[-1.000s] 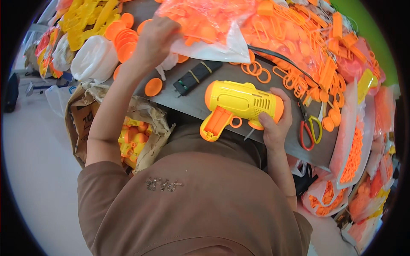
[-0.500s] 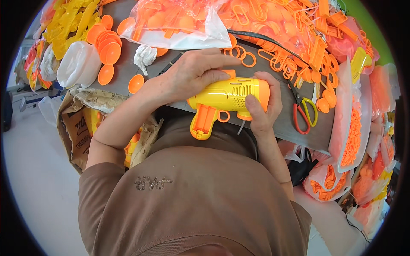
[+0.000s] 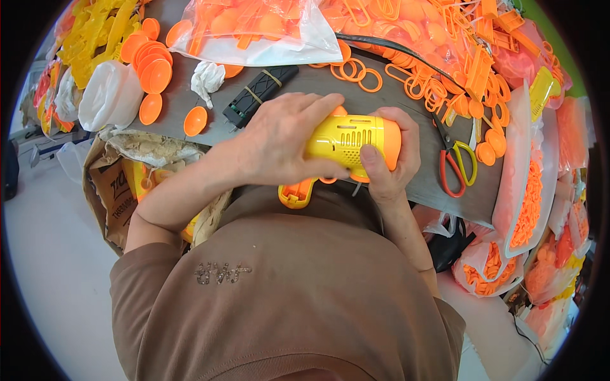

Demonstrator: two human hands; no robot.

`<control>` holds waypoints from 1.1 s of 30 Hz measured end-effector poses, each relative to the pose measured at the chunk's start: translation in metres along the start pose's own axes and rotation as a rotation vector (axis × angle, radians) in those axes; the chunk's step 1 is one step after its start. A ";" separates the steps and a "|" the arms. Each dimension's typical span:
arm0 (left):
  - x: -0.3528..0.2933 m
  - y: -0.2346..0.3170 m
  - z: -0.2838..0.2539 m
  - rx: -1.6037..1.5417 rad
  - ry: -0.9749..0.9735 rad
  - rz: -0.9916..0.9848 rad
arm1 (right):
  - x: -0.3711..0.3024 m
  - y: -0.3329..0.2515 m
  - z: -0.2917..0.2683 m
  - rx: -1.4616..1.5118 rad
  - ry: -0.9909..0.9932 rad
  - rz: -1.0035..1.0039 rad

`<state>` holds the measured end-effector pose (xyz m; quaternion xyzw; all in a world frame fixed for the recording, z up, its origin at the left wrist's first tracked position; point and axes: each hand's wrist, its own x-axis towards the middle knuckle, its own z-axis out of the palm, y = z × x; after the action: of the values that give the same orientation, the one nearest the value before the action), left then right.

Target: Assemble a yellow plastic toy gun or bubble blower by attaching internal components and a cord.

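Note:
A yellow and orange plastic toy gun [image 3: 346, 141] is held in both hands above the table's near edge. My right hand [image 3: 397, 146] grips its orange right end, with the thumb across the yellow side. Over its left part lies my left hand [image 3: 286, 136], fingers along the top and thumb along the lower side, covering much of the body. Below that hand pokes out the open orange hollow of the handle [image 3: 297, 194]. Just beyond my left hand, a black elongated device [image 3: 259, 96] with a tan band round it rests on the table.
Orange rings [image 3: 370, 80] and hooks lie beyond the toy gun. Scissors [image 3: 454, 159] with red and yellow handles are at right, near a bag of small orange parts [image 3: 527, 206]. Orange cups [image 3: 156, 76] and a paper bag [image 3: 113, 197] are at left; crumpled tissue [image 3: 207, 81] sits between.
My left hand has slid down from the top of the toy gun to wrap its left part, hiding more of it. The black device has come out from behind that hand.

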<state>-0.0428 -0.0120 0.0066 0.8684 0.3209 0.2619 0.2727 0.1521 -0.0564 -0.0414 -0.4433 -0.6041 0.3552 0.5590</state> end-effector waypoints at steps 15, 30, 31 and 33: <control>0.003 -0.015 0.008 -0.044 0.037 -0.036 | 0.013 -0.009 0.002 0.018 0.080 0.165; -0.007 -0.011 -0.004 -0.593 0.164 -0.377 | 0.033 -0.024 -0.004 0.187 0.088 0.302; -0.009 -0.009 -0.002 -0.631 0.218 -0.369 | 0.032 -0.024 -0.007 0.182 0.091 0.296; -0.013 -0.007 0.001 -0.652 0.211 -0.402 | 0.029 -0.022 -0.012 -0.013 0.030 0.218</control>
<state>-0.0538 -0.0164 -0.0023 0.6245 0.4106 0.3793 0.5455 0.1620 -0.0382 -0.0090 -0.5152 -0.5460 0.4032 0.5233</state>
